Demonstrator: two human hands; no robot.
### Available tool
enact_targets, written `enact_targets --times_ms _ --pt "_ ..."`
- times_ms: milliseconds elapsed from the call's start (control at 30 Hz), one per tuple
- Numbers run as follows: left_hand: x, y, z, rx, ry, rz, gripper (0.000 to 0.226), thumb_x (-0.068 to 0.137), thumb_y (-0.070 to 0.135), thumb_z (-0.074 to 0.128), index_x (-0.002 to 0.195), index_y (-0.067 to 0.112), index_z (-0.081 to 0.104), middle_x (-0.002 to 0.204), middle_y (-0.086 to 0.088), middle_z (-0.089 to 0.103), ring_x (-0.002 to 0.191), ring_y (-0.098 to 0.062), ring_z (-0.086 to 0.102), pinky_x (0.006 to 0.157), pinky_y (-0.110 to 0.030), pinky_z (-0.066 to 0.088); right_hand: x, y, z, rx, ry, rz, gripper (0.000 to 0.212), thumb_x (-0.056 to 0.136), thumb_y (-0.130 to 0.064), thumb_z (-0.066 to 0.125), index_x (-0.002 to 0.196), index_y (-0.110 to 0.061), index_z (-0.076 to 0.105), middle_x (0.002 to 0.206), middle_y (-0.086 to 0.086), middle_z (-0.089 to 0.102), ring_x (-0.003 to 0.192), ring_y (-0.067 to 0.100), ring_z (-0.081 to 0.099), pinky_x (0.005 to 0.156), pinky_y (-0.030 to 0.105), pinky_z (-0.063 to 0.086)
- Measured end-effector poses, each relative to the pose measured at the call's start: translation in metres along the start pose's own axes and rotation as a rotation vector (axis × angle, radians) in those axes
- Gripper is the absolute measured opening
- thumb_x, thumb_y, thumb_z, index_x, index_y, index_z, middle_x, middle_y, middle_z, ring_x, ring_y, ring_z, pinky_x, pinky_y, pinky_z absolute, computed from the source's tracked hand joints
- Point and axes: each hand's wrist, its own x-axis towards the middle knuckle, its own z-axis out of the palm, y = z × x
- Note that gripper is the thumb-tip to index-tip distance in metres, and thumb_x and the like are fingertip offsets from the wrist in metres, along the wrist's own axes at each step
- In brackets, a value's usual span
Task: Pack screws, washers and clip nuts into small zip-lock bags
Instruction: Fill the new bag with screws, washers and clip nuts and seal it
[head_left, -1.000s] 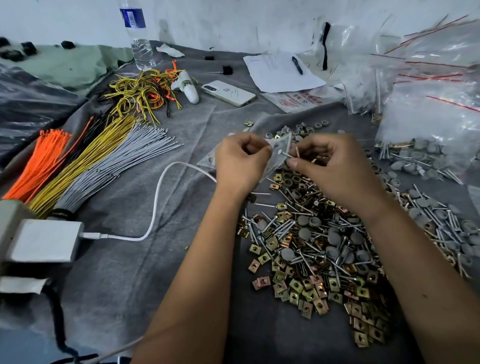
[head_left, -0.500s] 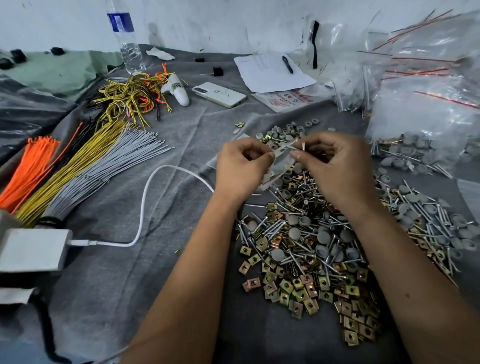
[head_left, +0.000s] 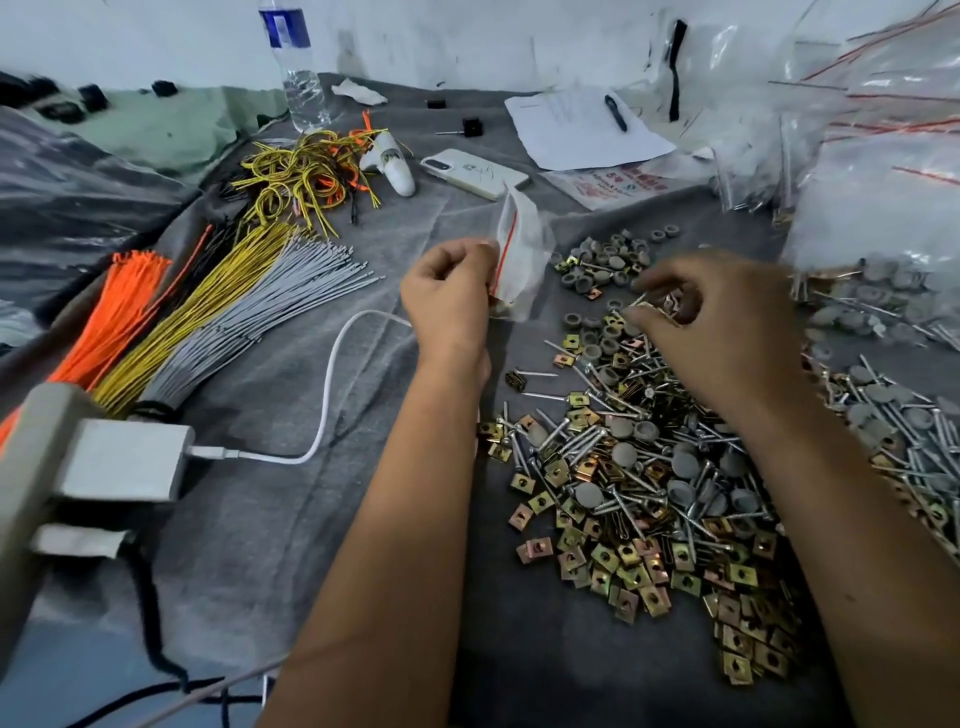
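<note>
The left hand (head_left: 451, 291) pinches a small zip-lock bag (head_left: 519, 249) by the edge beside its red seal strip, holding it upright and clear of the grey cloth (head_left: 291, 519); judged from this, the bag is kept tipped up so that what already sits in its lower corner (something brassy, too small to name) does not spill while more is fetched. The bag hangs just left of the main heap, so each part has only a short way to travel. The right hand (head_left: 722, 317) is down over the far side of that heap, fingers curled and thumb close to the forefinger, narrowed to a pinch around what looks like 1 screw (head_left: 640, 300), though blur makes the hold uncertain. Beneath it lie the mixed screws (head_left: 597, 441), grey washers (head_left: 608, 260) and brass clip nuts (head_left: 639, 577), loose and sorted roughly into bands, with the nuts nearest the person. A pile of filled bags (head_left: 883, 171) is stacked at the far right, likely as finished work.
</note>
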Motion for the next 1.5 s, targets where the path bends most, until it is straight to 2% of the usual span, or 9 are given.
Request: enact_targets --times_ms 100,167,400,600,833,1067,1200,1333,1500 --pt "0.003 0.002 -0.003 -0.030 0.016 -0.017 0.025 0.090 -0.006 0.064 0.072 0.010 0.070 0.063 -0.003 0.063 0.058 -0.014 0.054 0.060 -0.026 0.044 -0.008 -0.025 0.006 0.102 -0.249 -0.310 0.025 0.081 -0.037 0.082 0.100 -0.021 0.078 0.094 -0.011 0.069 0.083 0.000 0.055 0.085 0.030 0.046" --pt "0.005 0.003 -0.003 -0.031 0.027 -0.008 0.027 0.090 -0.006 0.065 0.070 0.011 0.070 0.059 0.001 0.063 0.056 -0.013 0.054 0.058 -0.025 0.045 -0.015 -0.042 0.015 0.146 -0.423 -0.443 0.025 0.084 -0.045 0.076 0.097 -0.024 0.080 0.093 -0.012 0.068 0.092 0.007 0.053 0.087 0.031 0.043" --pt "0.007 0.004 -0.006 -0.077 0.058 -0.021 0.033 0.089 -0.009 0.061 0.064 0.012 0.068 0.053 0.003 0.058 0.051 -0.011 0.048 0.050 -0.021 0.039 -0.022 -0.063 0.037 0.128 -0.650 -0.540 0.024 0.082 -0.041 0.081 0.100 -0.027 0.074 0.099 -0.006 0.055 0.106 0.012 0.042 0.092 0.033 0.043" --pt "0.005 0.005 -0.006 -0.089 0.030 -0.037 0.030 0.090 -0.009 0.062 0.067 0.010 0.068 0.057 0.000 0.060 0.054 -0.014 0.051 0.055 -0.025 0.040 -0.020 -0.056 0.034 0.167 -0.529 -0.491 0.012 0.088 -0.029 0.078 0.091 -0.018 0.072 0.090 -0.008 0.061 0.094 0.008 0.050 0.085 0.027 0.043" --pt "0.006 0.021 -0.018 -0.143 -0.018 -0.043 0.026 0.093 -0.008 0.059 0.073 0.007 0.066 0.065 -0.005 0.062 0.059 -0.015 0.055 0.059 -0.027 0.045 -0.010 -0.028 0.015 0.302 -0.269 -0.164 0.011 0.096 -0.024 0.070 0.093 -0.016 0.075 0.076 -0.014 0.069 0.069 -0.001 0.065 0.063 0.008 0.044" --pt "0.008 0.040 -0.035 -0.256 -0.082 0.029 0.017 0.094 -0.008 0.056 0.085 0.002 0.067 0.078 -0.011 0.063 0.068 -0.020 0.055 0.064 -0.032 0.044 -0.008 -0.021 0.012 0.398 -0.150 -0.042 0.007 0.092 -0.025 0.076 0.094 -0.019 0.079 0.078 -0.013 0.073 0.073 0.003 0.070 0.069 0.019 0.055" --pt "0.000 0.034 -0.026 0.161 -0.302 0.206 0.025 0.087 -0.017 0.061 0.079 0.005 0.069 0.066 0.000 0.066 0.055 -0.008 0.054 0.053 -0.020 0.042 -0.007 -0.022 0.009 0.449 -0.021 -0.115 0.020 0.095 -0.013 0.071 0.114 -0.021 0.073 0.097 -0.015 0.071 0.091 -0.004 0.069 0.081 0.014 0.054" --pt "-0.014 0.018 -0.010 0.453 -0.628 0.156 0.017 0.089 -0.010 0.071 0.079 0.004 0.070 0.057 0.002 0.064 0.046 -0.004 0.053 0.048 -0.017 0.043 -0.006 -0.025 0.008 0.355 -0.019 -0.306 0.016 0.100 -0.016 0.064 0.113 -0.009 0.071 0.100 -0.006 0.071 0.091 -0.003 0.065 0.077 0.012 0.048" --pt "-0.011 0.014 -0.010 0.422 -0.608 0.136 0.017 0.089 -0.009 0.072 0.078 0.004 0.069 0.053 0.004 0.061 0.046 -0.006 0.052 0.048 -0.017 0.042 -0.006 -0.022 0.013 0.211 -0.112 -0.298 0.013 0.100 -0.017 0.063 0.112 -0.013 0.069 0.090 -0.003 0.075 0.081 0.007 0.072 0.071 0.037 0.057"
